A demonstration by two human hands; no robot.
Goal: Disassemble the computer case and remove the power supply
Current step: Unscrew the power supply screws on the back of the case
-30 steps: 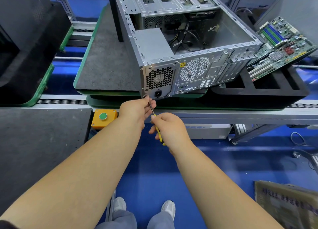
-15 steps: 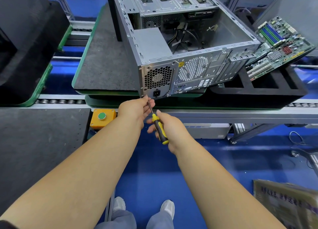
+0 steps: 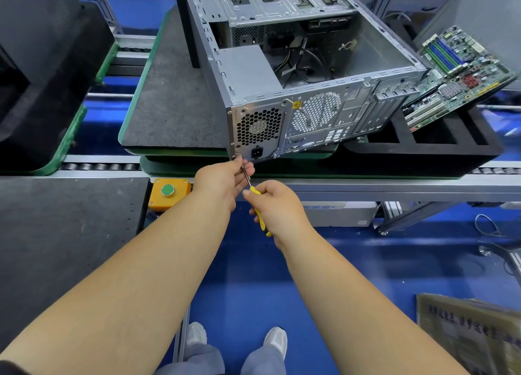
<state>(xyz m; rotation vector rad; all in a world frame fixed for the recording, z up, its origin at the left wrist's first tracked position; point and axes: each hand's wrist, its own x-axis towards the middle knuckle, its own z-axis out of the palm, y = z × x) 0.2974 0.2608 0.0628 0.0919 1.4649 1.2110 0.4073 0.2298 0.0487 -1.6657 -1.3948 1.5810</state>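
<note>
R hand (image 3: 277,205) grips screwdriver (image 3: 255,198), L hand (image 3: 222,179) pinches shaft at PSU (image 3: 258,132).

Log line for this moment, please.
unscrewing | right hand grips screwdriver | left hand steadies shaft | tip at power supply lower-left corner

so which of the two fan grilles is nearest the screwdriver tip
The dark honeycomb grille on the power supply, at the case's left rear corner, right above the screwdriver; the paler round one sits further right.
</note>
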